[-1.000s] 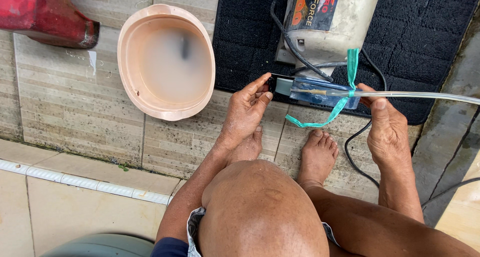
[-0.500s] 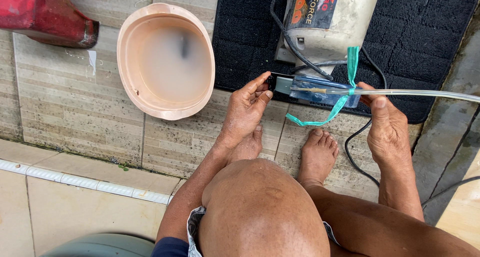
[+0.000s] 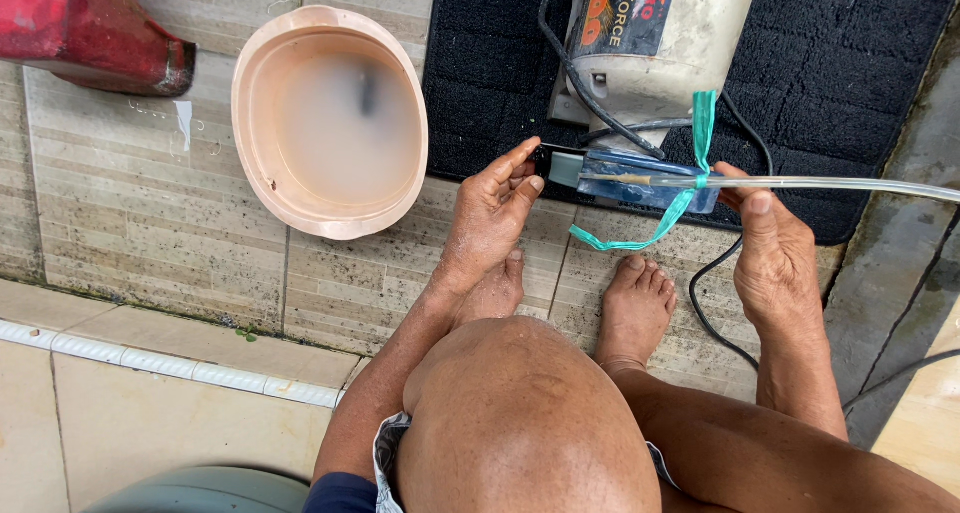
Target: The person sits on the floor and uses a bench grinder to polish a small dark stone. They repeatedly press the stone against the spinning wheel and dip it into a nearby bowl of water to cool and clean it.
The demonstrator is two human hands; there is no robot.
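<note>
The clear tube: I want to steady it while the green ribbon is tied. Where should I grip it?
Grip the clear tube on its bare stretch right of the green ribbon, pinching from above. It runs straight and level there, free of the right hand and the blue piece.

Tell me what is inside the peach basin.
The peach basin holds cloudy, pale brown water with one dark blurred shape near the top. The water is too murky to show what that shape is or the bottom.
</note>
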